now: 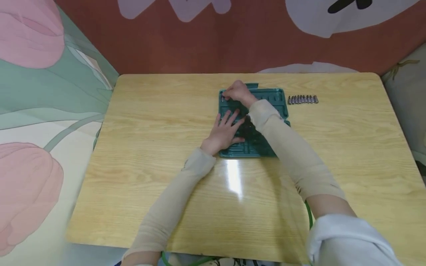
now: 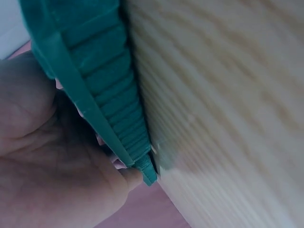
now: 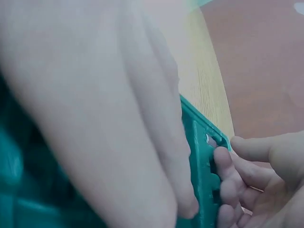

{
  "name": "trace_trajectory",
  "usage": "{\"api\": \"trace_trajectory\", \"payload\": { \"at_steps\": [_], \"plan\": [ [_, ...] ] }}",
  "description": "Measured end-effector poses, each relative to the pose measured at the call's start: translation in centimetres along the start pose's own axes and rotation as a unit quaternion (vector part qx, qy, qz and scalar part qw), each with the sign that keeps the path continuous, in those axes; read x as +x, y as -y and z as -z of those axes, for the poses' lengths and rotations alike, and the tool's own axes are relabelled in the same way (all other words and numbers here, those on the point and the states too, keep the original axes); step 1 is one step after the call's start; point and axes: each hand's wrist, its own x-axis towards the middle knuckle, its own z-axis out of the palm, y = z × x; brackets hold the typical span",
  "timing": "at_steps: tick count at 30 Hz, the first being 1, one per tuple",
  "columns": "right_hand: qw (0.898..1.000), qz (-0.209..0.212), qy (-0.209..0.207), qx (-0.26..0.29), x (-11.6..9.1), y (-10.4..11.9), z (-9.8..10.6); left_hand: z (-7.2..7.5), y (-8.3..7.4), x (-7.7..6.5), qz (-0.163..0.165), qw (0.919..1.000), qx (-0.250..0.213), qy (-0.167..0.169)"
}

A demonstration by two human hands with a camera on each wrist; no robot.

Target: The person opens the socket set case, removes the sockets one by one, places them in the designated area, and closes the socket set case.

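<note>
A green tool case (image 1: 247, 150) lies unfolded on the wooden table, with moulded slots in both halves. My left hand (image 1: 222, 135) lies across its left part with the fingers spread and straight. At the case's far left corner my right hand (image 1: 237, 92) is bent over the rim. Its curled fingertips are at a small shiny metal socket (image 3: 210, 140), which sits in a slot there and is partly hidden by them. In the left wrist view the left palm (image 2: 57, 161) is against the case's side wall (image 2: 109, 90).
Right of the case, a row of several metal sockets (image 1: 303, 99) stands on the table (image 1: 159, 111). The table's far edge meets a red-brown wall (image 1: 199, 44). A green cable (image 1: 308, 214) hangs by the right forearm.
</note>
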Motion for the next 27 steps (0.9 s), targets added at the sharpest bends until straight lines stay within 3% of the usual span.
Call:
{"api": "trace_trajectory", "payload": {
  "at_steps": [14, 17, 22, 27],
  "plan": [
    [0.998, 0.016, -0.048, 0.039, -0.2, -0.6, -0.6, 0.2, -0.4, -0.1, -0.002, 0.9998, 0.018, 0.0],
    [0.995, 0.016, -0.065, 0.075, -0.2, -1.1, -0.2, 0.2, -0.7, 0.0, -0.005, 0.9999, 0.012, -0.002],
    [0.984, 0.005, -0.062, 0.167, -0.7, -2.4, 2.4, 0.0, -0.9, 0.0, -0.017, 0.9998, -0.001, -0.006],
    [0.98, 0.007, -0.066, 0.187, -1.9, -4.5, 6.7, 0.2, -0.4, -0.5, -0.018, 0.9997, 0.001, -0.018]
  ]
}}
